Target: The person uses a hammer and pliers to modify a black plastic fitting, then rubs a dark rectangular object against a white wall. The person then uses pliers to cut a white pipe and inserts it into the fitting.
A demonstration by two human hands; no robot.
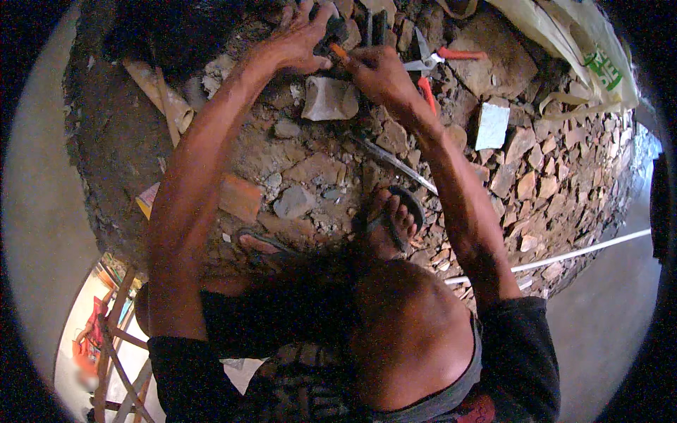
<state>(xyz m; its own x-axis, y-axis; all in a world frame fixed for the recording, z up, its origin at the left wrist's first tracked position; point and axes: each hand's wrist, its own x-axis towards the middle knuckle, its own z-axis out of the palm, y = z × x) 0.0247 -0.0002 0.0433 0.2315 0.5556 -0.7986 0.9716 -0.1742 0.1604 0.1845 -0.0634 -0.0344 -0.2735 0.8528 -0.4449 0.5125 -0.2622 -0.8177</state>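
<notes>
At twelve o'clock, fingers of the right hand [379,72] clamp one orange piece [338,51]; fingers of the left hand [300,42] spread apart beside it. One red-handled cutter [429,62] lies at one o'clock.

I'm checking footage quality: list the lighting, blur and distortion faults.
All head view: black corners surround the fisheye circle; the near-black area beside the left hand lacks detail; the pale rectangular piece looks bright; a round patch at lower left is smeared.

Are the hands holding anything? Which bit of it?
The right hand holds a small orange thing, apparently by its lower-right end. Whether the left hand holds anything can't be told.
</notes>
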